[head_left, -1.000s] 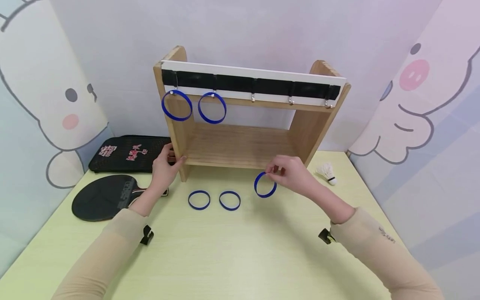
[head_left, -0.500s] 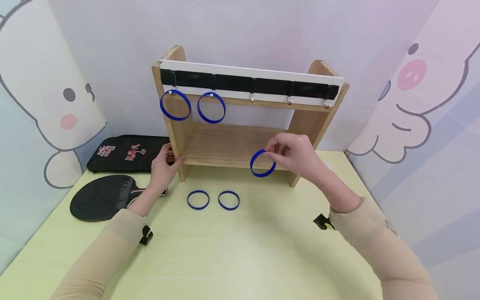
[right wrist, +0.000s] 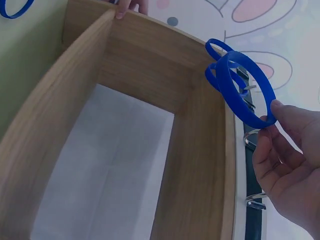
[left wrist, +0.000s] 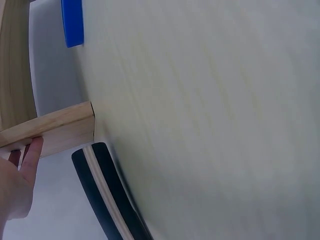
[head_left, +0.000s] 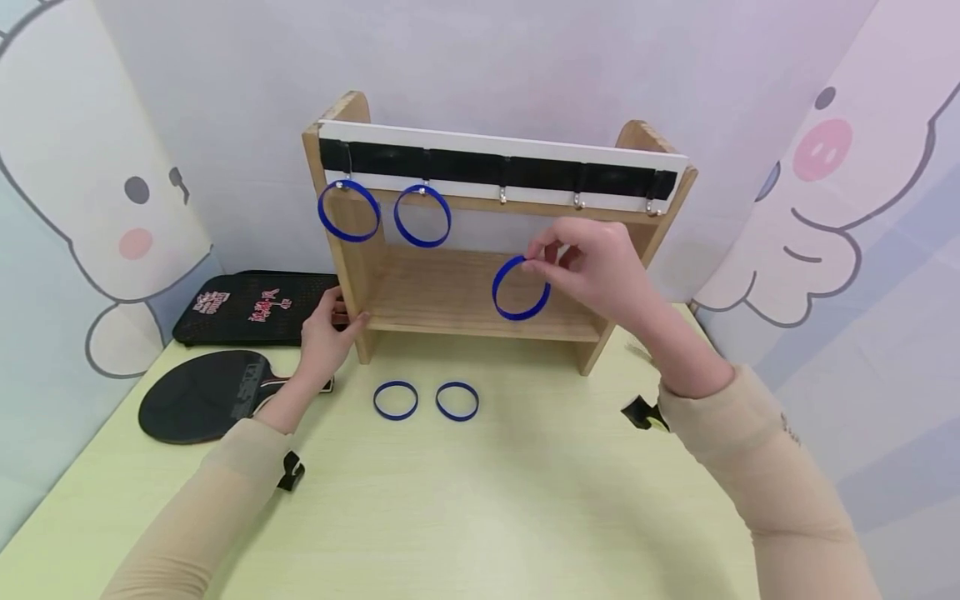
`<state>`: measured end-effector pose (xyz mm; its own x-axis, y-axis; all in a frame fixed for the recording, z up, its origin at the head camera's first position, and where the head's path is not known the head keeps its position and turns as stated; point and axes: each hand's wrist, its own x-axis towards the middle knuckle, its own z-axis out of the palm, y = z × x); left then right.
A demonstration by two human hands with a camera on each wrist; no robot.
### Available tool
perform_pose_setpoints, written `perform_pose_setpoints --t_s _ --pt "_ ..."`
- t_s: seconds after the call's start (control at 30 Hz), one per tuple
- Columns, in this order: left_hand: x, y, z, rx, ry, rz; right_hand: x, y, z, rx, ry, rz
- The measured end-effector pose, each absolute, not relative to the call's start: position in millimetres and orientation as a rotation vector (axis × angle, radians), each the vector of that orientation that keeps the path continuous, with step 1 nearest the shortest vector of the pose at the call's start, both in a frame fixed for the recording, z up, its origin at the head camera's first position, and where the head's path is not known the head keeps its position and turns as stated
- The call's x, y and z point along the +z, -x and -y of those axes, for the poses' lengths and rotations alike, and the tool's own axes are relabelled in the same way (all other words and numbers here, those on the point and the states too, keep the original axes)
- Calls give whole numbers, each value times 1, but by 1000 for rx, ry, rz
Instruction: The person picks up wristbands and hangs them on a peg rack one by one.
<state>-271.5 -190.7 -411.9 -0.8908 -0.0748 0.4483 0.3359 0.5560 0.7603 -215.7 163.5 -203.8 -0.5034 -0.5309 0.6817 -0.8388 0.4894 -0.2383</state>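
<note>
In the head view my right hand (head_left: 592,262) pinches a blue ring (head_left: 520,315) by its upper edge, in front of the rack's opening and below the hooks. The right wrist view shows that ring (right wrist: 232,97) between thumb and fingertips. My left hand (head_left: 326,337) grips the left side panel of the wooden rack (head_left: 480,325), thumb at the front edge. Two blue rings (head_left: 349,238) (head_left: 422,243) hang on the two leftmost hooks; a middle hook (head_left: 503,197) and two to its right hold nothing. Two more rings (head_left: 395,417) (head_left: 457,417) lie on the table.
A black table tennis paddle (head_left: 198,396) and a black case (head_left: 240,312) lie left of the rack. A shuttlecock (head_left: 640,351), mostly hidden by my right arm, lies to the right. Walls with cartoon figures stand around the table (head_left: 450,517).
My right hand has lifted the blue ring from near the table up to the front of the rack's opening. My left hand keeps its grip on the side panel.
</note>
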Motion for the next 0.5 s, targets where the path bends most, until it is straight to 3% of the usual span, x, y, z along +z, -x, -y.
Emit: perform_pose_setpoints --t_s 0.5 --pt "-412 271 192 -1270 229 2353 -169 229 -152 853 -1061 2125"
